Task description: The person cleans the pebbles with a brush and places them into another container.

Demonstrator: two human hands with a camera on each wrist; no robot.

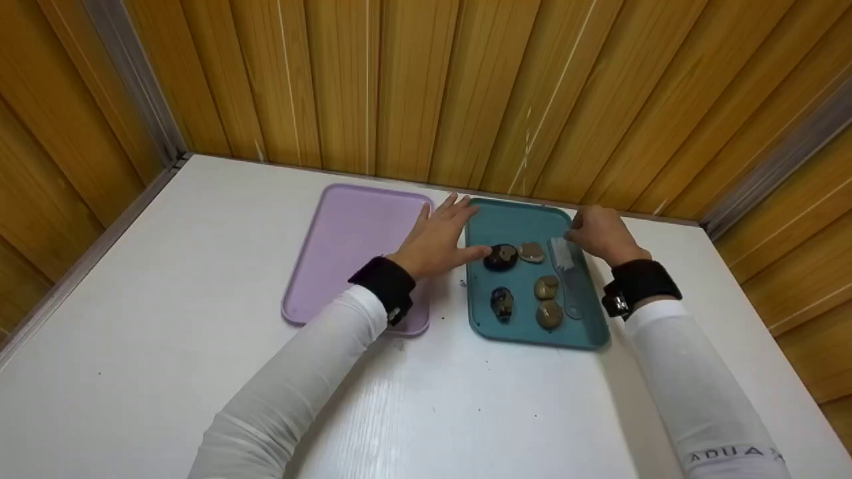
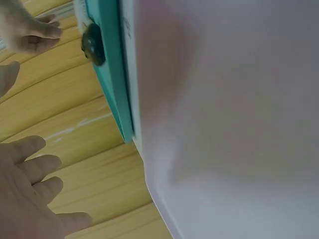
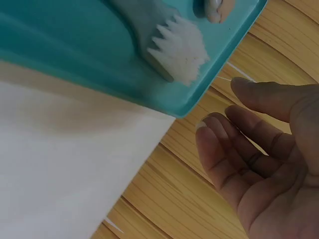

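Observation:
A teal tray (image 1: pixel 526 219) holds several stones: a dark one (image 1: pixel 500 257) at its far left, a second dark one (image 1: pixel 501 303) nearer me, and three tan ones (image 1: pixel 546 287). A brush (image 1: pixel 566 269) with white bristles (image 3: pixel 179 50) lies along the tray's right side. My left hand (image 1: pixel 440 234) hovers with fingers spread over the gap between the two trays, thumb tip beside the far dark stone (image 2: pixel 93 45). My right hand (image 1: pixel 596 233) hangs at the tray's far right corner, fingers (image 3: pixel 224 149) loosely bent just off the bristles, holding nothing.
A lilac tray (image 1: pixel 346 246) lies left of the teal one on the white table (image 1: pixel 166 332). Wooden panel walls (image 1: pixel 399 80) close the table in at the back and both sides.

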